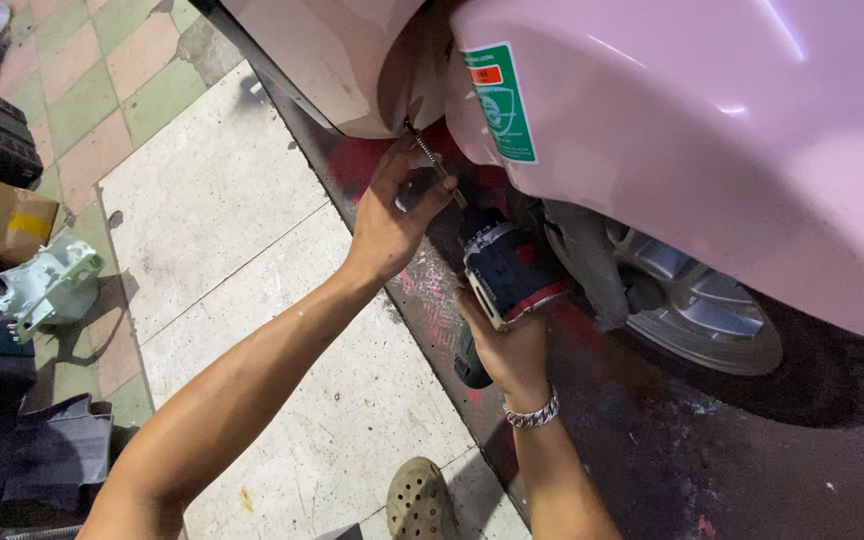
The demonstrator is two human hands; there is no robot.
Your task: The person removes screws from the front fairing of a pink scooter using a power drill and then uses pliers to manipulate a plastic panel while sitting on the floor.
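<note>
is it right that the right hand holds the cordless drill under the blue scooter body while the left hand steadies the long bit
Not quite: the scooter body is pink, not blue, as the head view shows. The rest stands: the right hand holds the cordless drill under it while the left hand steadies the long bit.

You are working under a pale pink scooter body wearing a green sticker. Your right hand is gripping a black-and-red drill. At upper left, floor tiles are showing a pink-and-green checker; a silver bracelet is circling your wrist.
</note>
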